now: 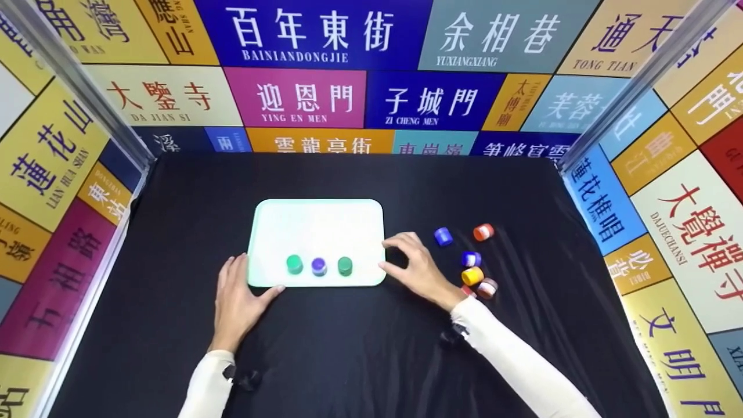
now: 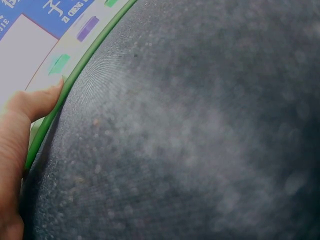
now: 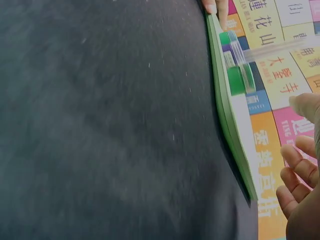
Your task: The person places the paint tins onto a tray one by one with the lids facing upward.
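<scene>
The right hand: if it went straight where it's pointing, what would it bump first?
Probably the tray, at its right edge. Depth is unclear, though: if the right hand is higher than that edge, it might pass over instead.

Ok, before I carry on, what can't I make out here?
- Head view: the red jar, partly hidden by the right arm.
- Head view: print on the brown jar, too small.
- Left wrist view: one green jar, cut off by the top edge.
- Right wrist view: the right hand, cut off by the right edge.
</scene>
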Tool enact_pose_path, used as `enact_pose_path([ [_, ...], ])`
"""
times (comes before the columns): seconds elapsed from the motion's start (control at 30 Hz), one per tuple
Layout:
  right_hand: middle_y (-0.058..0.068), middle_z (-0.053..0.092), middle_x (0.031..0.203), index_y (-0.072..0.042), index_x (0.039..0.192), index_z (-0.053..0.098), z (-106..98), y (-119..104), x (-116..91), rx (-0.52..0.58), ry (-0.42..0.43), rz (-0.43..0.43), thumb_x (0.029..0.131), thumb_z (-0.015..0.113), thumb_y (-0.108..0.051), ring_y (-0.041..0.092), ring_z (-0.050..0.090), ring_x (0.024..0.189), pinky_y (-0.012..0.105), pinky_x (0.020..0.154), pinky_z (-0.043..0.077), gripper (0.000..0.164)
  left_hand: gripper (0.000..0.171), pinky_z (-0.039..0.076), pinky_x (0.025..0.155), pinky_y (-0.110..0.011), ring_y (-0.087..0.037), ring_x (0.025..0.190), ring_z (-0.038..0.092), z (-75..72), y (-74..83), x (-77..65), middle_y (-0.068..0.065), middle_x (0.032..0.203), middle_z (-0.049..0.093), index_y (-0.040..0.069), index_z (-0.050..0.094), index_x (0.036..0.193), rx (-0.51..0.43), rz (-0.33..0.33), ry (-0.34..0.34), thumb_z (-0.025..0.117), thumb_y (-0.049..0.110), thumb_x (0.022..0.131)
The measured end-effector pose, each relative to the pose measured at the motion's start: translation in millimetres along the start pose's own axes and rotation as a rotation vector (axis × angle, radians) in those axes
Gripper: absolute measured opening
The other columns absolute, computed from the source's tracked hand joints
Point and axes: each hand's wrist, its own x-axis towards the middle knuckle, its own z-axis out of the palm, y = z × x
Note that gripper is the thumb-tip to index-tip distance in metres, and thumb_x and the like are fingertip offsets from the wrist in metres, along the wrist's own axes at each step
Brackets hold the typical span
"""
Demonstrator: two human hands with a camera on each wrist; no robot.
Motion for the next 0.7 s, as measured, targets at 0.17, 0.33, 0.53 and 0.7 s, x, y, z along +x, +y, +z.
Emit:
enact_pose_path([
  [0.17,0.007,0.075,0.123,-0.001,0.126,0.077,-15.6,7.9,-6.5,0.001,0.050,-0.007,0.092,0.092,-0.017,0.028,0.062,0.122,0.031,0.110,0.046,0.040,0.112,0.029,0.127,-0.067,-0.043,0.164,0.026,-1.1,0.5,0.3,-0.024,0.169,0.043,-0.002,0.042,0.166,0.004,0.000,-0.002,0.095,0.053,0.083],
  [0.33,0.006,0.076,0.123,-0.005,0.126,0.077,-30.0,16.2,-10.8,0.008,0.086,0.008,0.093,0.091,-0.018,0.029,0.062,0.122,0.030,0.111,0.044,0.038,0.112,0.029,0.127,-0.068,-0.042,0.164,0.025,-1.6,-0.6,0.8,-0.023,0.169,0.044,-0.001,0.042,0.166,0.000,0.000,0.005,0.095,0.053,0.083],
  [0.53,0.008,0.075,0.122,-0.004,0.126,0.077,-45.7,23.3,-15.2,-0.021,0.115,0.046,0.093,0.091,-0.017,0.029,0.062,0.122,0.029,0.112,0.043,0.037,0.113,0.029,0.127,-0.068,-0.042,0.164,0.025,-0.7,-2.1,1.4,-0.023,0.169,0.044,-0.001,0.042,0.166,-0.004,0.004,0.005,0.095,0.053,0.083],
  [0.7,0.011,0.075,0.122,-0.005,0.125,0.078,-59.2,28.1,-18.8,-0.043,0.143,0.060,0.092,0.092,-0.014,0.031,0.062,0.121,0.028,0.110,0.044,0.037,0.113,0.028,0.127,-0.068,-0.043,0.164,0.025,0.1,-2.0,0.8,-0.024,0.169,0.043,-0.002,0.042,0.166,-0.010,0.008,0.003,0.095,0.053,0.083],
])
